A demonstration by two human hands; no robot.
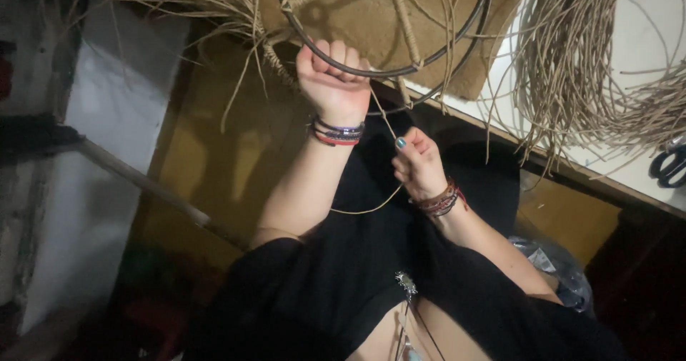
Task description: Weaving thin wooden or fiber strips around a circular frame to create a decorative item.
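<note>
Left hand [333, 75] clamps the wire ring frame [389, 71] above the lap; right hand [418, 164] pinches the fibre strand [382, 114]. Risk: strand slips from the pinch, loosening the wrap.

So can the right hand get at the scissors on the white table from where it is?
Probably not without letting go: the right hand is pinching a rattan strand, and the scissors lie far off at the table's edge, though nothing blocks the way.
</note>
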